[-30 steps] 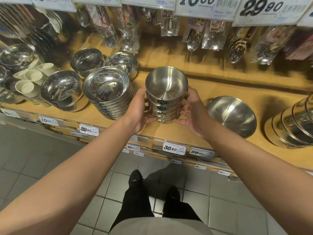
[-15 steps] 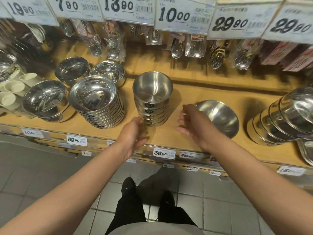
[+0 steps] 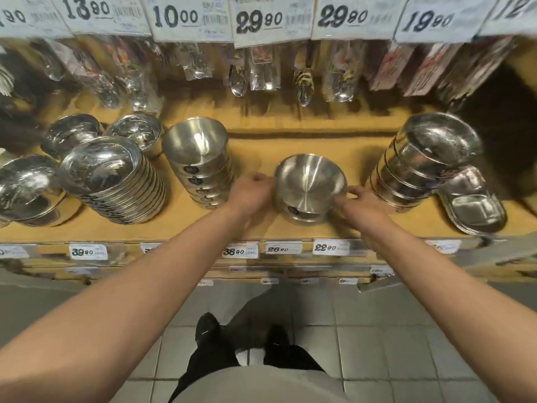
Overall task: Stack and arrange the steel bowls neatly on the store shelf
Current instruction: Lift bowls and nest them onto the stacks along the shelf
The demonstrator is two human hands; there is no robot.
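Brushed steel bowl, upright on shelf

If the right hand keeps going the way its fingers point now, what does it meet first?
The right hand points left and slightly back at the single steel bowl. Its fingertips are already at the bowl's right rim, so the bowl comes first; actual contact is blurred.

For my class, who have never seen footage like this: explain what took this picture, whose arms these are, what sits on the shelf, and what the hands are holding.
There is one view, from a camera worn on a person's head, looking down at their own bare arms. The left hand and right hand touch either side of a single steel bowl on the wooden shelf; whether they grip it is blurred. Left of it stands a stack of matte bowls, then shinier bowl stacks. Right are stacked steel containers. Packaged spoons hang above.
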